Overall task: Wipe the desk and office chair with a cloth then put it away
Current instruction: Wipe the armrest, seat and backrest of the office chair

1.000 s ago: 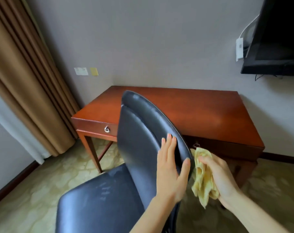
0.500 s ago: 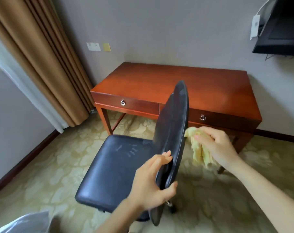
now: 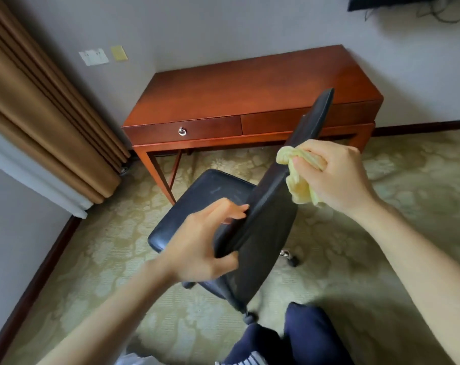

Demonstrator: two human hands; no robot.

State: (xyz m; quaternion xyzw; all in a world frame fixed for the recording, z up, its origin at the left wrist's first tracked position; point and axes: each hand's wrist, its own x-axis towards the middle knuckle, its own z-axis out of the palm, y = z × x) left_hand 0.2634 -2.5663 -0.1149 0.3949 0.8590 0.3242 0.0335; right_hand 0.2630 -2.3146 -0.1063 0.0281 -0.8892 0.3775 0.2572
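Your left fingers [image 3: 236,210] curl over the front edge of the chair's backrest [image 3: 271,219], with the thumb pressed against its rear face, so your left hand [image 3: 199,246] grips the backrest low down, near where it meets the seat. Closest to you, at the bottom of the view, your dark blue trouser legs [image 3: 302,335] show above the patterned carpet [image 3: 381,272], and a bit of pale plastic [image 3: 136,360] peeks in at the bottom edge.

Your right hand [image 3: 336,175] sits higher and further out, fingers bunched around the yellow cloth [image 3: 301,185]. You hold the cloth crumpled, and it touches the rear face of the backrest about halfway up. Part of it hangs below your palm.

You see the office chair [image 3: 213,201] nearly edge-on: its backrest runs diagonally from lower left to upper right, the black seat lies to the left of it, and casters [image 3: 292,262] show beneath.

Beyond the chair stands the wooden desk [image 3: 250,85] against the grey wall, its left drawer carrying a ring pull [image 3: 182,131]; the top of the backrest overlaps the right drawer front in your view. To the far left hangs a brown curtain [image 3: 39,114]. Wall plates [image 3: 102,56] sit above the desk's left end, and cables [image 3: 442,11] dangle at the top right.
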